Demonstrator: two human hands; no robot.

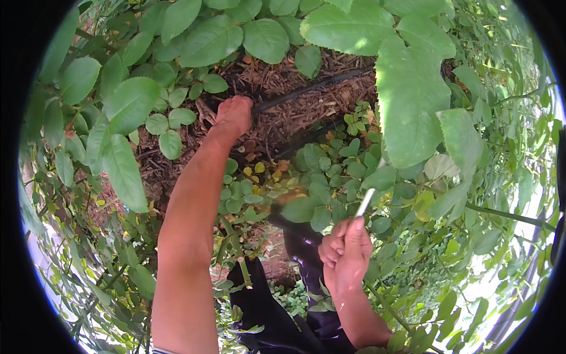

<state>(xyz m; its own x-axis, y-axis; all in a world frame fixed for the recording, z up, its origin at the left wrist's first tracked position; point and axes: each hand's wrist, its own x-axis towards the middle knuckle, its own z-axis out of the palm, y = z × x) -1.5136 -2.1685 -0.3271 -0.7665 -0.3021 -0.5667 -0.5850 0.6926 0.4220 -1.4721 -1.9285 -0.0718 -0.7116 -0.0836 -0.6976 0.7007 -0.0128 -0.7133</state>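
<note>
My left hand (234, 115) reaches far forward, down to the mulch, with its fingers curled closed. What they grip, if anything, is hidden behind the hand. Right beside its knuckles runs a thin black hose (303, 92), lying across the wood mulch (318, 109). Nearer to me and to the right, my right hand (348, 245) is closed around a slim, pale, straight rod-like tool (365, 202). The tool points up and away from me. Leaves cover its far end, so its kind does not show.
Broad green leaves (413, 100) hang close in front at the top right, and more leafy stems (127, 106) crowd the left. A cut green stem (244, 271) stands between my forearms. Low leaves (318, 183) grow between the hands. Dark trousers (271, 318) show below.
</note>
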